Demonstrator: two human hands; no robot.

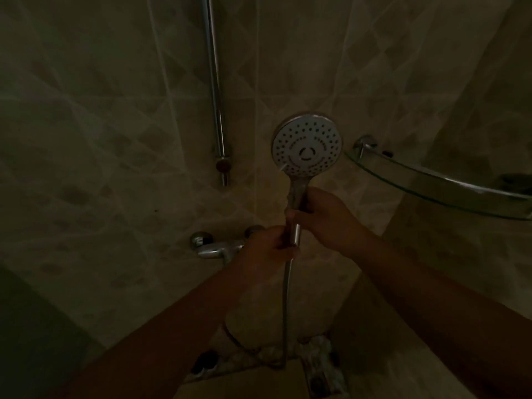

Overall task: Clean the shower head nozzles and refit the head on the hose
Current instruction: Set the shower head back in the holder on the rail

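- Hose [286,306] hangs near the person, thin and flexible, so it will sway unless steadied at its stiff end fitting.
- Left hand [267,247] is closed around that metal nut [295,234].
- Right hand [322,214] grips the handle just above.
- Shower head [306,146] is upright, nozzles facing the camera; it looks light, and its chrome likely slippery when wet.
- Tap [214,246], rail [214,82] and glass shelf [437,182] sit on the tiled wall behind.

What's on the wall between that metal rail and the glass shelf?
In the head view, the shower head, held up by its handle in the right hand, fills the gap between rail and shelf.
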